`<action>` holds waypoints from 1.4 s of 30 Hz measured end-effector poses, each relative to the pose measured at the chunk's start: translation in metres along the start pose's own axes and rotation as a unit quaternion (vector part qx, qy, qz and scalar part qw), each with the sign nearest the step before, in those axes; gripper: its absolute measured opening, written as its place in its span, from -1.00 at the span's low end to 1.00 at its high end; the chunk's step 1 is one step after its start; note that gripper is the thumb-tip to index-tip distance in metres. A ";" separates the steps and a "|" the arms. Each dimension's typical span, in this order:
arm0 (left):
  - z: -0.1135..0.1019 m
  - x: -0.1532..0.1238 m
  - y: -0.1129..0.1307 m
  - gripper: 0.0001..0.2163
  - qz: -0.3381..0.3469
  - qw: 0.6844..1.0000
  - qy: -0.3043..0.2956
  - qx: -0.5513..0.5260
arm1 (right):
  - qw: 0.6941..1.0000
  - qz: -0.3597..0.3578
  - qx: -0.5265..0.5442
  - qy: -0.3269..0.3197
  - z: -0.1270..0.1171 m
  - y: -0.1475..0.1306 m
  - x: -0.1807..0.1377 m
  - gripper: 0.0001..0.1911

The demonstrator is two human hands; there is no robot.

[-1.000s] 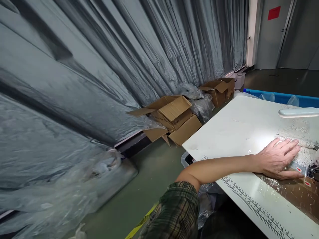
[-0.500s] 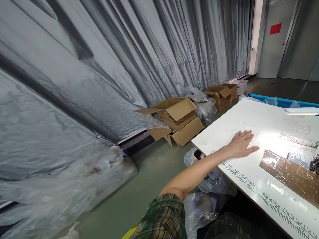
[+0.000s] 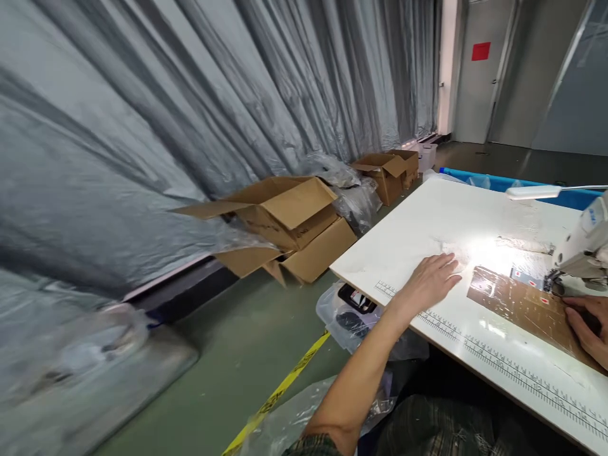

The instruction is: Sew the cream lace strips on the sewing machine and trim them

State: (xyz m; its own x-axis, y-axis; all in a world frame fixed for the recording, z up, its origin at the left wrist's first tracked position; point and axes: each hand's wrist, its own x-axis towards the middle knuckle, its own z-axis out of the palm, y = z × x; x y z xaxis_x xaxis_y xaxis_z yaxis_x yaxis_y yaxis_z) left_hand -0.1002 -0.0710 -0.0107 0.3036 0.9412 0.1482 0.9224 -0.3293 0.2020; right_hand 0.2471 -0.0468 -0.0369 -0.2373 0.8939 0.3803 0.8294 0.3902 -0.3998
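My left hand (image 3: 430, 282) lies on the white tabletop (image 3: 399, 234), fingers stretched out and holding nothing. It is left of a brown plate (image 3: 513, 301) covered in shiny clear film or tape. At the right edge, my right hand (image 3: 589, 323) is partly cut off by the frame. Its thumb and index fingertips come together beside the foot of a sewing machine (image 3: 584, 244), over the brown plate. Anything between those fingertips is too small to make out. A grey strip with red-and-white marks (image 3: 527, 278) lies by the machine foot.
A ruler scale (image 3: 494, 358) runs along the table's near edge. A white lamp (image 3: 534, 192) reaches over the table. Open cardboard boxes (image 3: 294, 209) and plastic bags (image 3: 354, 196) stand on the floor to the left. A clear bin (image 3: 342, 316) sits beneath the table edge.
The view has turned right, bringing the sewing machine and my right hand into sight. My left hand stays on the tabletop, its fingers closer together and nearer the brown plate.
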 end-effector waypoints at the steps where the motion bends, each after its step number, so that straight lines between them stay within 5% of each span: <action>1: 0.001 -0.001 -0.001 -0.59 -0.001 1.000 0.007 -0.004 | 1.000 -0.007 0.001 0.004 -0.001 -0.004 0.000 -0.77; 10: 0.009 0.001 -0.013 -0.39 -0.074 0.997 -0.021 0.013 | 0.999 -0.023 -0.029 0.029 0.003 -0.016 -0.003 -0.65; 14: -0.010 0.034 -0.032 -0.34 -0.078 0.992 -0.098 0.027 | 0.997 -0.049 -0.047 0.033 0.001 -0.022 -0.005 -0.64; 17: -0.029 0.074 -0.032 -0.46 -0.092 0.991 -0.085 0.054 | 0.996 -0.058 -0.060 0.040 0.002 -0.023 -0.006 -0.63; 24: -0.015 0.165 0.052 -0.65 0.044 0.998 -0.037 -0.024 | 0.998 -0.047 -0.022 0.043 0.003 -0.018 -0.005 -0.65; 28: 0.000 0.184 0.075 -0.70 0.044 0.996 -0.031 -0.075 | 0.996 -0.063 0.020 0.055 -0.002 -0.015 -0.003 -0.66; 32: -0.006 0.158 0.062 -0.80 0.053 0.991 -0.064 -0.104 | 0.992 -0.101 0.065 0.037 -0.011 -0.037 -0.004 -0.70; 37: -0.017 0.080 0.044 -0.76 0.083 0.985 -0.066 -0.135 | 0.973 -0.170 0.154 -0.031 -0.011 -0.091 0.005 -0.74; 39: -0.013 0.046 0.046 -0.77 0.113 0.978 -0.072 -0.158 | 0.979 -0.138 0.142 -0.042 -0.001 -0.106 0.023 -0.70; 42: 0.000 0.003 0.054 -0.80 0.251 0.951 -0.035 -0.176 | 0.997 -0.016 0.063 -0.051 0.026 -0.115 0.066 -0.61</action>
State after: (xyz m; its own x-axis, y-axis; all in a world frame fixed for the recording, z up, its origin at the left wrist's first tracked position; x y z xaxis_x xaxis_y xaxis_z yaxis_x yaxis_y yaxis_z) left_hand -0.0489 -0.0858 0.0007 0.7110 0.6578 0.2484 0.5236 -0.7311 0.4373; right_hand 0.1223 -0.0269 0.0124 -0.3187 0.8954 0.3109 0.7519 0.4386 -0.4923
